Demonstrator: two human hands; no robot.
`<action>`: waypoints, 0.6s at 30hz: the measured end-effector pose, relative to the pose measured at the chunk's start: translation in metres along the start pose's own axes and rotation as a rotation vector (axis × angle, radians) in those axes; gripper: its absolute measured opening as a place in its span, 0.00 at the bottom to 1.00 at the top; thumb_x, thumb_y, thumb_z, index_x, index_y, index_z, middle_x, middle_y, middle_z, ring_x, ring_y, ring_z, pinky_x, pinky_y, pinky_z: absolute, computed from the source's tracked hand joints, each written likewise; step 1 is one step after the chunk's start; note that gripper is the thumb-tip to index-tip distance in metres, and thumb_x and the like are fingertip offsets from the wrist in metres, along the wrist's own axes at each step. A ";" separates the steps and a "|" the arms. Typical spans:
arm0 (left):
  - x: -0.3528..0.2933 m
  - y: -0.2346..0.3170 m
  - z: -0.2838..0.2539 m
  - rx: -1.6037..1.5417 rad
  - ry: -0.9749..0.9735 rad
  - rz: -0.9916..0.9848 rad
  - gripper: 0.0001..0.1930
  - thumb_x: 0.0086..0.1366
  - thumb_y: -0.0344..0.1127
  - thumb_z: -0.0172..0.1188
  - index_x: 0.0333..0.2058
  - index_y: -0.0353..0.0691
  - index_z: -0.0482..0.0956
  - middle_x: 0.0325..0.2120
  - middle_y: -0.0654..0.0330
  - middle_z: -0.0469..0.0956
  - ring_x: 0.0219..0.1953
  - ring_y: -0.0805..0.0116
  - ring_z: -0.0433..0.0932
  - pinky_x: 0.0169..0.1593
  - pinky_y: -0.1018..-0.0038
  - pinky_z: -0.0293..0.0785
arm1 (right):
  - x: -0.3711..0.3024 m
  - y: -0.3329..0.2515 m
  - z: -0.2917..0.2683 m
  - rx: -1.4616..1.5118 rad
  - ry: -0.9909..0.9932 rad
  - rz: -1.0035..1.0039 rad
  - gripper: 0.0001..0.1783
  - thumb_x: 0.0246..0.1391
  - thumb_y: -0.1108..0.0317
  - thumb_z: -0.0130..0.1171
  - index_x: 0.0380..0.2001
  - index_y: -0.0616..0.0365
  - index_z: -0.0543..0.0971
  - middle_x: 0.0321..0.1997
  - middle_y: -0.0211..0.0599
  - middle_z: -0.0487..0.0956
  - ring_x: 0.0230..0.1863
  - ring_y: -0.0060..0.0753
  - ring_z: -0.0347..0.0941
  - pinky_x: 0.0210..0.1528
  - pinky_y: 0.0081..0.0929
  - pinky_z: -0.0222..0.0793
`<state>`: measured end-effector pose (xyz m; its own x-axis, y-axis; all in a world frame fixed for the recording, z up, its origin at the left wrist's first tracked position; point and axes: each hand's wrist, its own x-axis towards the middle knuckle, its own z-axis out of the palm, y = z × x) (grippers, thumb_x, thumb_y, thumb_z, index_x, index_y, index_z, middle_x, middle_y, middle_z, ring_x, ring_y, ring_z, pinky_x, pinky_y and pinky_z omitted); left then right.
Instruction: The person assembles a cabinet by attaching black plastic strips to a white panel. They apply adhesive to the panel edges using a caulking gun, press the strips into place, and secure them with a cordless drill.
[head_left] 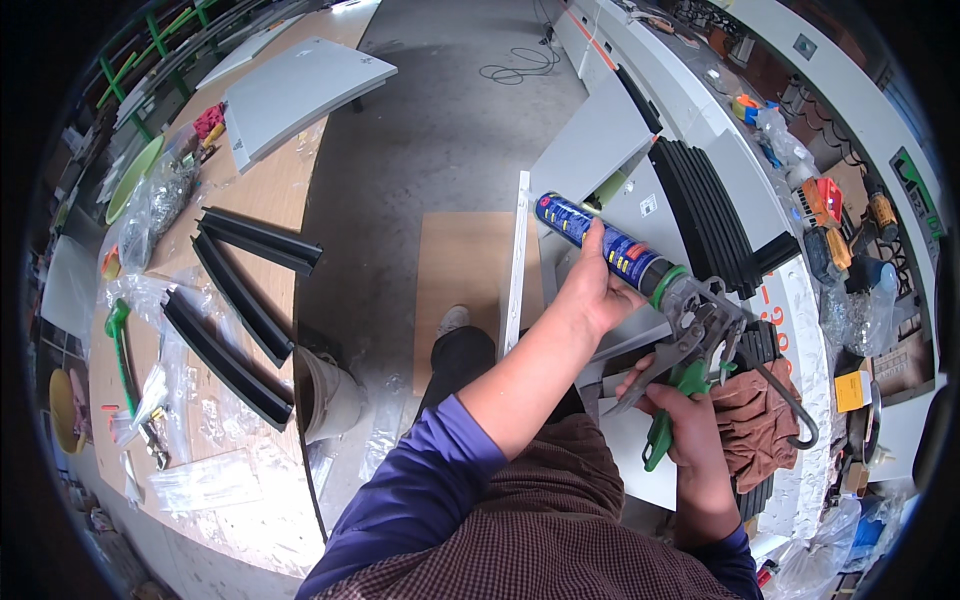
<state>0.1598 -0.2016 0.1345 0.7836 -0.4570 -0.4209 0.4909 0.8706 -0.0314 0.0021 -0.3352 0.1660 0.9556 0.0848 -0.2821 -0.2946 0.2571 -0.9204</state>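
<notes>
Both of my hands are on a caulking gun with green handle parts and a hooked metal rod. A blue printed cartridge extends from its far end, tilted up to the left. My left hand is wrapped around the cartridge's lower part, its thumb on top. The fingers of my right hand are closed around the gun's handle and trigger, partly hidden by the gun. Below the gun, a crumpled brown cloth lies next to my right hand. A pale panel stands on edge beside my left forearm.
On the left table lie several black channel profiles and a grey panel. A bucket stands by that table. More black profiles are stacked at the right, near an orange power tool. A cable lies coiled on the floor.
</notes>
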 end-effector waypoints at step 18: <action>-0.017 -0.008 0.006 0.213 -0.074 -0.059 0.21 0.76 0.45 0.41 0.56 0.33 0.64 0.54 0.42 0.72 0.60 0.45 0.69 0.66 0.41 0.58 | -0.013 -0.008 0.013 0.439 -0.017 0.067 0.18 0.57 0.64 0.51 0.48 0.62 0.72 0.46 0.45 0.79 0.51 0.47 0.77 0.59 0.49 0.71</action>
<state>0.1448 -0.2016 0.1474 0.7731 -0.5250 -0.3560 0.5998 0.7876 0.1411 -0.0083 -0.3261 0.1808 0.9350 0.1300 -0.3299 -0.3341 0.6345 -0.6970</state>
